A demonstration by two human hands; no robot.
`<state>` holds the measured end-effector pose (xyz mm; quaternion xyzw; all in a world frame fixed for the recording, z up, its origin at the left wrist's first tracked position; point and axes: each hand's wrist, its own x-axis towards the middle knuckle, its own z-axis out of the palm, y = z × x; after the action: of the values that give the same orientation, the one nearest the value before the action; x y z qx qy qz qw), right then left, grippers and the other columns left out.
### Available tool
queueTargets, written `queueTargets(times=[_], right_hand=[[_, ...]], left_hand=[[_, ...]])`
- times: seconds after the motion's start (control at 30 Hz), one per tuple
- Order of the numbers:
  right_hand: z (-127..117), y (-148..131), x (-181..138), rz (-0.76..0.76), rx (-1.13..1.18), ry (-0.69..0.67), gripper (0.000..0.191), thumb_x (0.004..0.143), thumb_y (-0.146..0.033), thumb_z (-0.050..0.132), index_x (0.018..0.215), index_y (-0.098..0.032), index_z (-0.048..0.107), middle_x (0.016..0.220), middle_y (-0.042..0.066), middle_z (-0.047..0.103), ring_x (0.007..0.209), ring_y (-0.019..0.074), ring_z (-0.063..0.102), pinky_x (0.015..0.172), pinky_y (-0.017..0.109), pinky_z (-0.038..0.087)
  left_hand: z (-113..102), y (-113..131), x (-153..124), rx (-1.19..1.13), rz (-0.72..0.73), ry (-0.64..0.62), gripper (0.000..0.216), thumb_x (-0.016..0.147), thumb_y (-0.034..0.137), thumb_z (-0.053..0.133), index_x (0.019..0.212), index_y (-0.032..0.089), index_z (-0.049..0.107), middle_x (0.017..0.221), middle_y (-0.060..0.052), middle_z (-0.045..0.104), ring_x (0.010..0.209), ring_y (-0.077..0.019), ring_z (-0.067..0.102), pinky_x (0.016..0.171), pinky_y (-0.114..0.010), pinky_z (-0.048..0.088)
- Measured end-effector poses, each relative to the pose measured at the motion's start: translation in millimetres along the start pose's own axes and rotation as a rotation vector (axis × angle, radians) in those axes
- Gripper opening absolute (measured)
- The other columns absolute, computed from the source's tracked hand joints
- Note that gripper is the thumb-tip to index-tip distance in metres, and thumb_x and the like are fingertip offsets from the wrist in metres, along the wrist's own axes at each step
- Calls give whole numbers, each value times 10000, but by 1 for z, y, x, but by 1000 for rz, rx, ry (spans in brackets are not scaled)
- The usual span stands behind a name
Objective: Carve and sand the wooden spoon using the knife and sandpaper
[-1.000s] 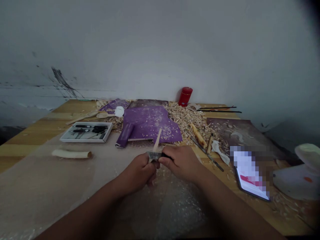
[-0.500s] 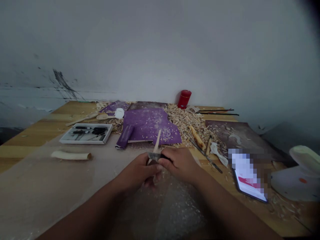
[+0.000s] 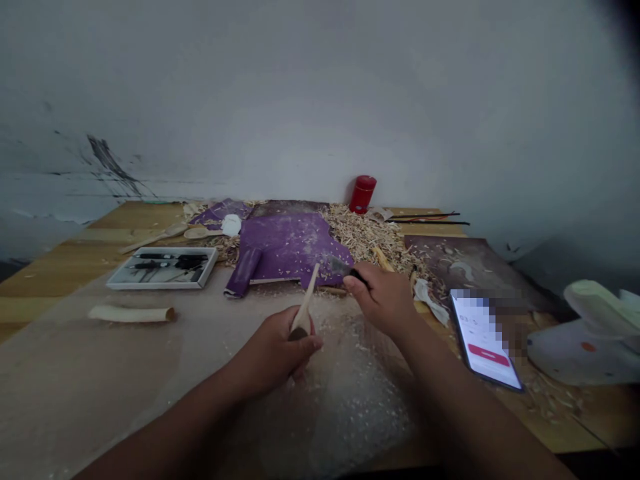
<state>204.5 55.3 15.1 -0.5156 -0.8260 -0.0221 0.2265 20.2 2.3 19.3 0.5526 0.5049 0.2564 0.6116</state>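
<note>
My left hand [image 3: 280,350] is closed round the wide end of a pale wooden spoon [image 3: 306,308], whose thin handle points up and away from me. Part of the wide end is hidden by the fingers. To its right, my right hand [image 3: 383,297] grips the dark handle of a knife [image 3: 342,267]. The blade points left and stands apart from the wood, over a purple sheet [image 3: 285,243] strewn with shavings. Beneath both hands lies clear plastic wrap [image 3: 350,407] dotted with chips.
A white tool tray [image 3: 163,283] and a peeled stick [image 3: 131,313] lie at the left. Wood shavings [image 3: 360,230] heap up near a red canister [image 3: 363,195]. At the right are a lit phone [image 3: 483,343] and a white rounded object [image 3: 575,357]. Another wooden spoon [image 3: 203,233] rests farther back.
My right hand has drawn the knife off the wood, up and to the right. The left hand keeps hold of the spoon, now more exposed. The view has shifted slightly.
</note>
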Motion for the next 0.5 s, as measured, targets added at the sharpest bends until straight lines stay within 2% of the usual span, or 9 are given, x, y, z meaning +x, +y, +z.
queueTargets(times=[0.07,0.17,0.23,0.4,0.5], right_hand=[[-1,-3,-2,-56,61,-28,410,855,-465,242,779,-179,526,681,12,573,617,126,515,521,228,227],[1,-15,-5,-234,144,-164,385,853,-458,268,782,-189,534,682,-6,571,604,109,499,529,227,228],[2,-22,-7,-303,176,-207,374,859,-446,269,784,-196,537,686,-15,567,607,103,491,534,228,227],[4,-26,-7,-280,137,-160,417,853,-476,251,774,-181,535,686,1,566,628,113,497,549,235,236],[3,-18,-4,-227,77,-142,432,844,-497,249,756,-182,530,687,7,574,611,119,498,536,231,233]], left_hand=[[0,0,1,-47,5,-8,98,721,206,488,696,191,395,353,111,407,315,-56,397,358,-166,352],[-1,1,1,-55,9,-8,104,714,208,495,690,188,396,339,107,399,317,-64,408,350,-170,341],[-2,3,-1,-23,-3,-1,109,709,221,505,686,182,405,334,98,407,322,-70,422,340,-170,321],[-2,7,-6,32,-50,7,132,710,255,521,724,181,412,365,96,451,290,-53,370,307,-166,293],[-1,5,-6,45,-30,10,140,718,263,524,755,181,416,377,98,444,324,-60,414,324,-157,312]])
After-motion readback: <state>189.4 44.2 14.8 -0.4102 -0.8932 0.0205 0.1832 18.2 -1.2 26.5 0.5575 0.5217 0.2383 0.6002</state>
